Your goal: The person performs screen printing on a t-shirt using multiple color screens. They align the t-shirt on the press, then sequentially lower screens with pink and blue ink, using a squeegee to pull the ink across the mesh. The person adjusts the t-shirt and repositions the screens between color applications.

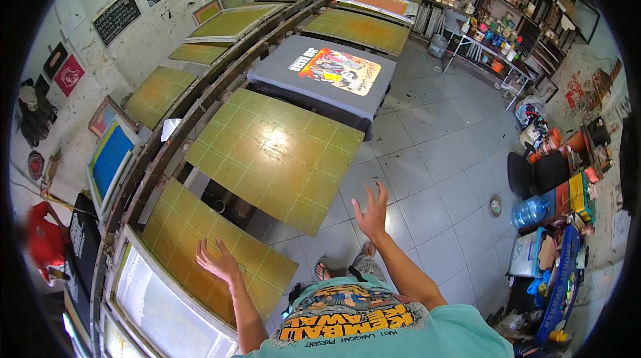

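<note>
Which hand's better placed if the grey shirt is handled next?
Likely the right hand: open, empty-looking and closer to the grey shirt. The left hand, also open, shows farther back, over the nearest board.

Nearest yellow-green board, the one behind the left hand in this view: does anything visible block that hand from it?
Nothing visible does. The open left hand shows against the bare surface of the yellow-green board. A white-framed screen lies left of the hand, not between them.
</note>
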The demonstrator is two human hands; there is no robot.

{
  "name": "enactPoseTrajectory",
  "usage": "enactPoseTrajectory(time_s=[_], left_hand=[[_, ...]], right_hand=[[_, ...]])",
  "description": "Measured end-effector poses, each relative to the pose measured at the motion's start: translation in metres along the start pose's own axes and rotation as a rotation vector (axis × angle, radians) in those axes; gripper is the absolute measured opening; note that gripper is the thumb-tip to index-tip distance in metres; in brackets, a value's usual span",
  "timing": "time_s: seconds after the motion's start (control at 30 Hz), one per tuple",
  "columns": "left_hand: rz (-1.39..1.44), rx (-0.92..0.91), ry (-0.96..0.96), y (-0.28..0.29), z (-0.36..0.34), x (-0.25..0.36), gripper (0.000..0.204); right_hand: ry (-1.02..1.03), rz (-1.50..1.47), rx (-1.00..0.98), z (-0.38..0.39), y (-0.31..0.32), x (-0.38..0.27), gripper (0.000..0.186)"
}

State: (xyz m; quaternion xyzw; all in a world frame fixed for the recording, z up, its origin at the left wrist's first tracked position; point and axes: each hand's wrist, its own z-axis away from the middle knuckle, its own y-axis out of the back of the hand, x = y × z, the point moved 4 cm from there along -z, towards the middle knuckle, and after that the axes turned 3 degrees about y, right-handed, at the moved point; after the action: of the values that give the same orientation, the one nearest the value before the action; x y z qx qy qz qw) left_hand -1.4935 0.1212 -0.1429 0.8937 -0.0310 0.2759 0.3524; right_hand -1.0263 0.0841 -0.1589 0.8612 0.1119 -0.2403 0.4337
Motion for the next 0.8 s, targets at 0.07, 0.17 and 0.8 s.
enactPoseTrajectory(time_s=[0.07,0.17,0.8], left_hand=[[-0.014,0.018,0.027,-0.015,-0.005,0.013,0.041],[-0.127,0.063,0.041,-0.032,-0.010,0.033,0.045],[-0.789,-0.060,0.241,-0.056,0.005,-0.022,0.051]], right_hand=[[0.080,-0.035,-0.006,-0.049,-0.007,-0.011,0.061],[0.225,-0.071,-0.035,-0.116,-0.029,-0.018,0.062],[0.819,-0.317,-0.504,-0.236,-0.167,0.019,0.069]])
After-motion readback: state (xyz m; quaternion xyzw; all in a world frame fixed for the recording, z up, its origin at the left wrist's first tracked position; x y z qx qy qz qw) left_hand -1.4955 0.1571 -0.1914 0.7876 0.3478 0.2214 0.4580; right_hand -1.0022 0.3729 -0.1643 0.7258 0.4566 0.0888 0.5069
